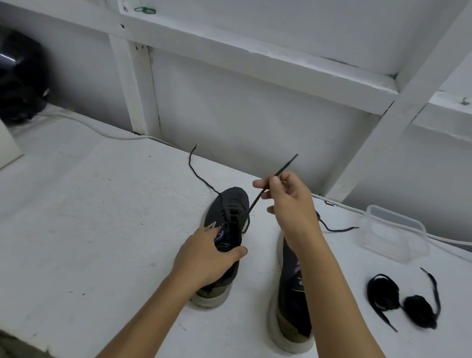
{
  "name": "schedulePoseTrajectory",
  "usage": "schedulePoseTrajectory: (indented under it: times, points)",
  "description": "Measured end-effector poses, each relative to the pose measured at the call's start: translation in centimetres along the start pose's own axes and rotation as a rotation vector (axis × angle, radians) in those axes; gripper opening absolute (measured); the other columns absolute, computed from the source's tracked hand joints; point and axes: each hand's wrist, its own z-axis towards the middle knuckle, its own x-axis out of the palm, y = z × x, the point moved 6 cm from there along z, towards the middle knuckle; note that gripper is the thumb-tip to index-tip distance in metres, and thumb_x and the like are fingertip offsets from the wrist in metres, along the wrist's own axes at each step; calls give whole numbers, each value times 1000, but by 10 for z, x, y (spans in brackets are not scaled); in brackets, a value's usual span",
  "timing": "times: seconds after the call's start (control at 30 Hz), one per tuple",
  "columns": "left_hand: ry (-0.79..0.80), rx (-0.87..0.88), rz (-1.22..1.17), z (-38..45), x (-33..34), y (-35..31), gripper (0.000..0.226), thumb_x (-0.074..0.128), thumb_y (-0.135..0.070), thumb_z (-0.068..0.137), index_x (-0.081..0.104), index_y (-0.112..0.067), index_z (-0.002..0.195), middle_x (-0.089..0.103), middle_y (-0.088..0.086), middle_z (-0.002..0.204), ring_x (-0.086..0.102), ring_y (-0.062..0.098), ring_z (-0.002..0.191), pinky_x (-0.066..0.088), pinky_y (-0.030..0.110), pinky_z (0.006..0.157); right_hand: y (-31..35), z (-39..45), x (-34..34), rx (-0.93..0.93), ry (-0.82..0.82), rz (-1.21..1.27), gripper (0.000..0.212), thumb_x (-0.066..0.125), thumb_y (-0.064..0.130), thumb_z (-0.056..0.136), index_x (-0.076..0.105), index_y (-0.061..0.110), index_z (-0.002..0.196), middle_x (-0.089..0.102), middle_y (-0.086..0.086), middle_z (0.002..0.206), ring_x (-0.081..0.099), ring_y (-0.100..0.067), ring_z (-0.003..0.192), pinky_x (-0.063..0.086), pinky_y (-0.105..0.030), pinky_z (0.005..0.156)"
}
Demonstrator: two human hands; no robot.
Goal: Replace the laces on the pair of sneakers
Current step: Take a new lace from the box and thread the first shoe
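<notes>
Lacing underway: thin dark lace [276, 177] is pinched taut by right hand [288, 202], dark fabric sneaker [230, 204] is gripped by left hand [208, 256]; next eyelet likely to be threaded.

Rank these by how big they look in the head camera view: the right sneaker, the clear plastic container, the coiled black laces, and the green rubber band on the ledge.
1. right sneaker, though nearest the camera and partly behind the arm
2. clear plastic container
3. coiled black laces, close to the container in spread, so that order is unsure
4. green rubber band, clearly smallest

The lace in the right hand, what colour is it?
Dark grey, near black, matching the sneaker's upper. The lace shows best in the head view.
</notes>
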Motion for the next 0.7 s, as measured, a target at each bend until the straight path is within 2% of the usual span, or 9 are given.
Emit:
schedulePoseTrajectory:
  times: [0.1, 0.17, 0.23, 0.33, 0.37, 0.43, 0.47, 0.6, 0.7]
  points:
    - [8, -10, 22, 0, 2, 4, 72, 59, -74, 75, 58, -31, 132, 54, -8, 129, 56, 17, 116, 51, 39, 100, -18, -1, -2, 116, 17, -48, 16, 45, 26, 106, 58, 20, 99, 73, 8, 75, 67, -11, 82, 52, -32, 70]
    - [6, -6, 37, -1, 1, 2, 64, 58, -72, 78, 59, -33, 128, 54, -8, 125, 56, 17, 113, 51, 38, 98, -35, -3, -2, 171, 82, -232, 17, 49, 29, 103, 63, 22, 97, 68, 7, 69, 64, -13, 74, 56, -41, 75]
    - [-2, -5, 53, -1, -1, 1, 57, 59, -69, 81, 59, -34, 126, 54, -8, 124, 56, 17, 111, 50, 36, 95, -45, -4, -2, 172, 167, -406, 21, 55, 36, 100, 67, 21, 90, 65, 7, 69, 59, -11, 67, 56, -39, 76]
    - [-10, -3, 65, -2, -1, 1, 55, 58, -71, 81, 59, -37, 124, 54, -10, 123, 57, 17, 110, 49, 34, 93, -49, -9, -1, 171, 345, -636, 28, 66, 48, 93, 74, 23, 84, 60, 8, 65, 53, -7, 59, 45, -26, 63]
    - [-12, -1, 69, -2, -1, 1, 54, 58, -71, 81, 59, -38, 124, 55, -10, 122, 57, 16, 110, 49, 34, 92, -50, -11, 1, 189, 396, -652, 27, 68, 48, 92, 74, 27, 77, 57, 11, 60, 50, -5, 55, 41, -23, 59]
    - [-15, 1, 75, -1, -1, 1, 54, 57, -73, 81, 59, -39, 123, 55, -11, 121, 57, 16, 109, 48, 33, 91, -51, -13, 3, 203, 456, -630, 38, 69, 43, 93, 67, 30, 57, 46, 13, 49, 39, -3, 46, 34, -21, 53]
    - [-17, 4, 81, -1, -1, 1, 54, 57, -73, 80, 58, -39, 123, 55, -11, 122, 57, 16, 109, 47, 32, 91, -50, -13, 4, 191, 452, -607, 40, 69, 40, 93, 65, 28, 56, 43, 13, 48, 37, -4, 45, 33, -21, 53]
    - [-7, 24, 84, -1, -2, 1, 57, 54, -78, 78, 57, -41, 121, 57, -13, 118, 58, 16, 110, 48, 34, 91, -46, -7, 5, 139, 340, -467, 34, 60, 44, 97, 75, 16, 84, 53, 1, 68, 47, -12, 65, 42, -30, 66]
    - [-112, 126, 41, 1, -14, -7, 49, 54, -68, 86, 56, -43, 127, 59, -12, 119, 57, 14, 111, 52, 39, 93, -45, -6, 12, 144, 329, -394, 33, 59, 45, 98, 77, 21, 84, 55, 5, 65, 50, -12, 67, 48, -31, 71]
